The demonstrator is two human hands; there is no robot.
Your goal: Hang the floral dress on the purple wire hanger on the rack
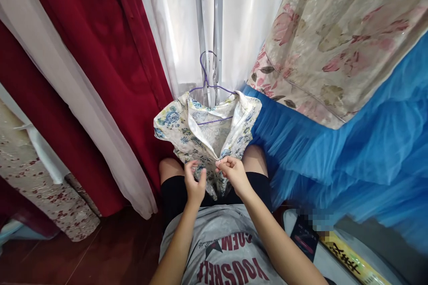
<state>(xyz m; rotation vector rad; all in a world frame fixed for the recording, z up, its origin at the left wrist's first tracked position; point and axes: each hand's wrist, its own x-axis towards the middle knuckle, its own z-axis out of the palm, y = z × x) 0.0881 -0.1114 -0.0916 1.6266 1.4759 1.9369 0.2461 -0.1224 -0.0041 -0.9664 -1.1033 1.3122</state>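
Observation:
A small cream garment with blue flowers [182, 131] hangs on a purple wire hanger [207, 81], whose hook is on a metal rail upright. The garment's front is open at the top. My left hand [195, 183] pinches the left edge of the opening low down, fingers closed on the cloth. Just beside it, my right hand [232, 171] pinches the right edge at the same height. The two hands almost touch, over my knees. I wear a grey printed shirt and black shorts.
Red [110, 53] and white [174, 22] garments hang to the left and behind. A blue tulle skirt [351, 160] and a cream floral fabric [334, 40] fill the right. Dark wooden floor [110, 254] shows at lower left, a yellow box [354, 260] at lower right.

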